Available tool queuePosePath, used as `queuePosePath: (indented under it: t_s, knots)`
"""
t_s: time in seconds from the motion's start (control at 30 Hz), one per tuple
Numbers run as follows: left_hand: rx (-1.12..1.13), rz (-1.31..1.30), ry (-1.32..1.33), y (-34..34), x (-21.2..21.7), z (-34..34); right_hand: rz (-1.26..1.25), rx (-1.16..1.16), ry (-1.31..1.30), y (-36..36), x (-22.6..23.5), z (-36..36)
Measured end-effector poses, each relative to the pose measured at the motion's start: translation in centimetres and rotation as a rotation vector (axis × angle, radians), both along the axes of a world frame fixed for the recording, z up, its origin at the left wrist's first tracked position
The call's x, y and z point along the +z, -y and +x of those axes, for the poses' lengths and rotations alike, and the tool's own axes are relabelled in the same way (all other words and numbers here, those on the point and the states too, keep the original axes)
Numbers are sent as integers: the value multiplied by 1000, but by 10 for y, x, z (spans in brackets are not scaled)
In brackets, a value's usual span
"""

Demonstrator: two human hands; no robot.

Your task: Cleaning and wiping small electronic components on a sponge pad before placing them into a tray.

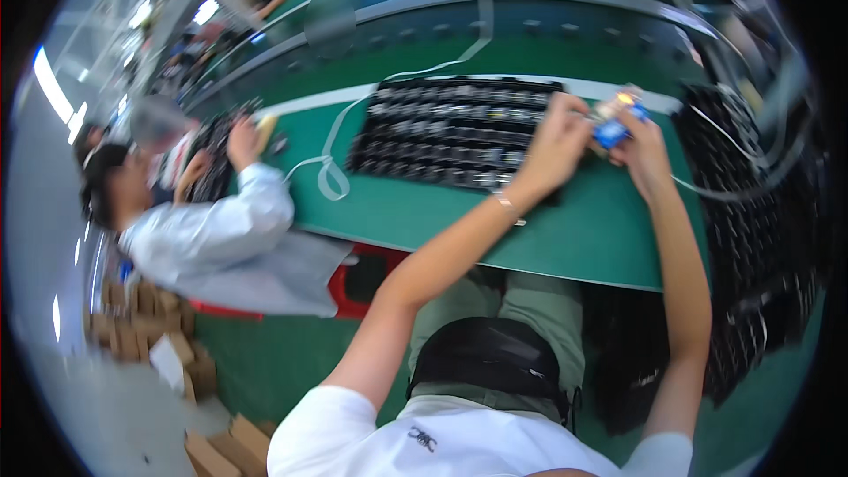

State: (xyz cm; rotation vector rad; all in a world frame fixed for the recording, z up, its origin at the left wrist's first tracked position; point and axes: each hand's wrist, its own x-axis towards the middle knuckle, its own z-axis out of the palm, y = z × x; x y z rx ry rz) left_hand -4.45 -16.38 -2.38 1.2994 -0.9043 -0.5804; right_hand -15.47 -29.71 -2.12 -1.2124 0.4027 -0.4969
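Note:
Both my hands are raised over the right part of the green workbench (397, 216). Between the fingertips of my right hand (645, 148) is a small blue object (610, 132), with a pale, gold-tinted part at its top; blur hides its exact kind. My left hand (562, 143) is closed in a pinch just left of it, and what its fingers hold, if anything, cannot be made out. Under and beside my left hand lies a black slotted tray (442, 128) with rows of small parts, some of them shiny.
More black trays (742, 238) are stacked at my right. A white strap or cable (331, 178) loops left of the tray. At the left, a co-worker in a pale coat (212, 230) handles parts at the same bench. Cardboard boxes (141, 318) stand on the floor.

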Motion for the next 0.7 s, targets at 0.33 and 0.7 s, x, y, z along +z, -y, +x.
queuePosePath:
  t_s: [0.33, 0.7]
  knots:
    - [-180, 14, -30, 2, 6, -10, 22, 96, -29, 8, 8, -18]
    - [-4, -120, -178, 1, 12, 2, -130, -41, 51, 29, 17, -23]
